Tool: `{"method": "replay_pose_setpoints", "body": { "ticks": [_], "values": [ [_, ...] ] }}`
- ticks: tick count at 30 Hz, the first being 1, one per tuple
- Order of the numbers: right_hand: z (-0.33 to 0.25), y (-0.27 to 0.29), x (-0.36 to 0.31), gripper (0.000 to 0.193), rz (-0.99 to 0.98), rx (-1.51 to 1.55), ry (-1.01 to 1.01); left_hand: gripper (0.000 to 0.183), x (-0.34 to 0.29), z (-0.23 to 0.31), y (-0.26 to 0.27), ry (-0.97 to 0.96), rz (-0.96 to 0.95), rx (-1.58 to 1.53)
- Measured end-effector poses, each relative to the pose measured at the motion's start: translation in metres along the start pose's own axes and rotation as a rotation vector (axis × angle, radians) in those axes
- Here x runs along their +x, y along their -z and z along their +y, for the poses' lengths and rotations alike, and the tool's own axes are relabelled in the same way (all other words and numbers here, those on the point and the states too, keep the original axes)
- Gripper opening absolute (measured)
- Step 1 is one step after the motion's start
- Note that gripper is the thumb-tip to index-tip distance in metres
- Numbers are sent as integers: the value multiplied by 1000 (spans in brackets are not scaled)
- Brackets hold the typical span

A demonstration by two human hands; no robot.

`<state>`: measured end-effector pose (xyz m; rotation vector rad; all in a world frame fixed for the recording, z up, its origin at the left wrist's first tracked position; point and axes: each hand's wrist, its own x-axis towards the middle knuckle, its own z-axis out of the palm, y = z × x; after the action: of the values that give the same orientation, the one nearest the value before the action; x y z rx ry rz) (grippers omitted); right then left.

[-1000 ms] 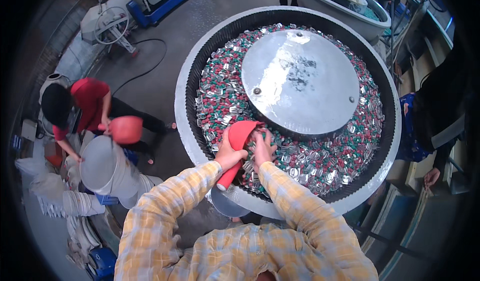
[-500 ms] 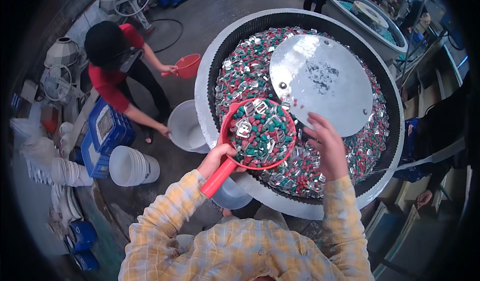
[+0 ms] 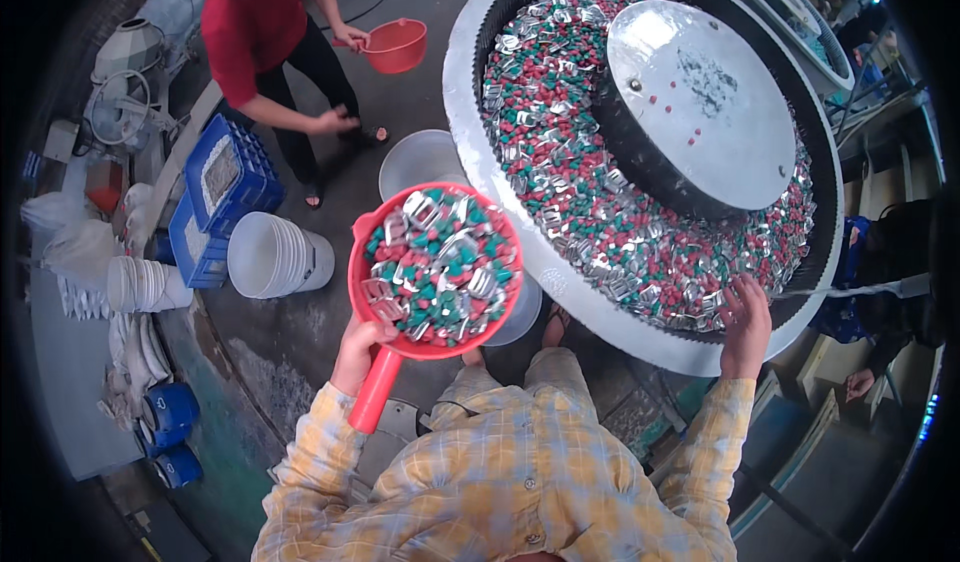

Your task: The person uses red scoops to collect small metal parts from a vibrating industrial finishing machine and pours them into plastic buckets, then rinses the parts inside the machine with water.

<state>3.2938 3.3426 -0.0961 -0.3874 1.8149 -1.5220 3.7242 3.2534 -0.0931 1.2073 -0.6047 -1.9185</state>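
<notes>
My left hand (image 3: 358,350) grips a red plastic scoop (image 3: 374,390) where its handle joins the bowl. The scoop is full of shiny metal buckles (image 3: 482,282) mixed with small red and green tumbling stones (image 3: 430,292). It is held level, beside the left outer rim of a big round tub (image 3: 556,287). My right hand (image 3: 745,327) is over the tub's near right edge, fingers apart and nothing seen in them. More buckles and stones (image 3: 560,152) fill the ring of the tub. A few red stones (image 3: 669,109) lie on its round metal centre cover (image 3: 730,152).
A white bucket (image 3: 420,152) stands beside the tub, and a pale basin (image 3: 518,317) lies below my scoop. At left are stacked white buckets (image 3: 280,255) and blue crates (image 3: 205,247). A co-worker in red (image 3: 262,42) holds an orange-red scoop (image 3: 397,46).
My scoop has come away from over the tub, leftward past its rim. My right hand has moved right, to the near edge. The co-worker's hand has left the white bucket.
</notes>
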Motion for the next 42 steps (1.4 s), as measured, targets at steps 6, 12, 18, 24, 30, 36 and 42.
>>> {"method": "replay_pose_setpoints", "body": {
  "ticks": [6, 12, 18, 24, 30, 36, 42],
  "values": [
    [18, 17, -10, 41, 101, 1, 75, 94, 31, -75, 37, -300, 293, 423],
    [18, 25, -21, 35, 215, -146, 89, 94, 87, -156, 51, -228, 559, 1221],
    [17, 43, -8, 33, 277, -278, 96, 95, 103, -196, 63, -269, 550, 1550],
    [27, 40, 33, 36, 150, -457, 123, 91, 77, -170, 56, -510, 415, 1882],
    [43, 62, 71, 58, 114, -970, 181, 94, 29, -31, -2, -551, 462, 1012],
    [56, 63, 106, 90, 69, -1052, -146, 99, 2, 61, -143, -518, -99, 637],
    [76, 61, 139, 95, 123, -1214, -252, 94, 109, 12, -217, -694, -248, 1878]
  ]
}}
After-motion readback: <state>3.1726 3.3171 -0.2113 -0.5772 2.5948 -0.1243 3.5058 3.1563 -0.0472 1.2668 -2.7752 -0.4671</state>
